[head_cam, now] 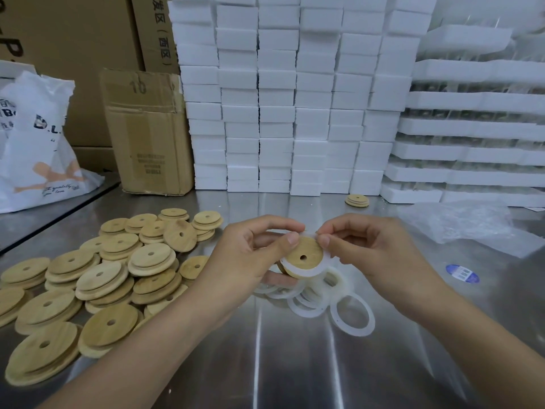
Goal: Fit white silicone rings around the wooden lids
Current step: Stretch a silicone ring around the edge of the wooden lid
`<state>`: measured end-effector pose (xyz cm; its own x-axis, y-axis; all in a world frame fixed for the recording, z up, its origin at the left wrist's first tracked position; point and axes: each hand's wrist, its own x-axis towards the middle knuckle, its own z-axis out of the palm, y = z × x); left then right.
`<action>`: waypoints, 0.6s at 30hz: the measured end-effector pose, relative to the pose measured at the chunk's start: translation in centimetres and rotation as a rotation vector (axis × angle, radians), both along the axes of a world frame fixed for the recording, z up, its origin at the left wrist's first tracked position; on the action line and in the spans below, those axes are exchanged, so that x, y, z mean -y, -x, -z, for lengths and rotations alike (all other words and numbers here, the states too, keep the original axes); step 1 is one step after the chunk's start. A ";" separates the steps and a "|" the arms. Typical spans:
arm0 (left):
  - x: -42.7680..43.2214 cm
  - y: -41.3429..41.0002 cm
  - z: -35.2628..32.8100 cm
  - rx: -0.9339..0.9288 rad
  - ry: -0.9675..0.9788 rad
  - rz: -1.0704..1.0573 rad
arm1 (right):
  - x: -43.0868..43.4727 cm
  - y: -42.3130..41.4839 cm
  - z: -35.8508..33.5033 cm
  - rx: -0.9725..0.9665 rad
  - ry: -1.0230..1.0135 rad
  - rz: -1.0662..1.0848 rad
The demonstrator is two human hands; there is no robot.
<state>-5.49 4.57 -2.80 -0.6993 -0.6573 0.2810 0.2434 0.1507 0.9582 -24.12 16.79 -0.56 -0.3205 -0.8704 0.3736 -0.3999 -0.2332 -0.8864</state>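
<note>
- Held wooden lid, centre hole showing, is tilted face-up above the steel table. All positions below are relative to this lid.
- Left hand grips the lid: thumb on its upper-left rim, fingers curled beneath and mostly hidden.
- Right hand pinches the white silicone ring at the lid's upper-right rim. The ring wraps the lower and right edge. Its top section is hidden behind the fingertips, so I cannot tell how well it is seated there.
- Loose ring pile lies directly below and right, partly covered by the lid and left fingers. The count is unclear.
- Heap of bare lids lies left, cut off by the frame's left edge.
- Small lid stack sits behind and right, just in front of the foam block wall.
- Crumpled clear bag and a blue label lie right; the label's print is unreadable.
- Cardboard box and white printed bag stand behind-left, the bag beyond the table's edge seam.
- Open steel lies nearer than the lid, between the forearms, which are cut off at the bottom.
</note>
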 end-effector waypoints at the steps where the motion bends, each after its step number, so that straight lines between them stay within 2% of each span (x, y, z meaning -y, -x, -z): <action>1: 0.0 0.0 0.0 0.002 0.002 0.005 | 0.0 0.0 0.0 0.009 -0.004 -0.012; 18: -0.1 -0.1 -0.5 -0.028 -0.090 -0.021 | -0.3 0.8 -0.5 0.000 -0.085 -0.061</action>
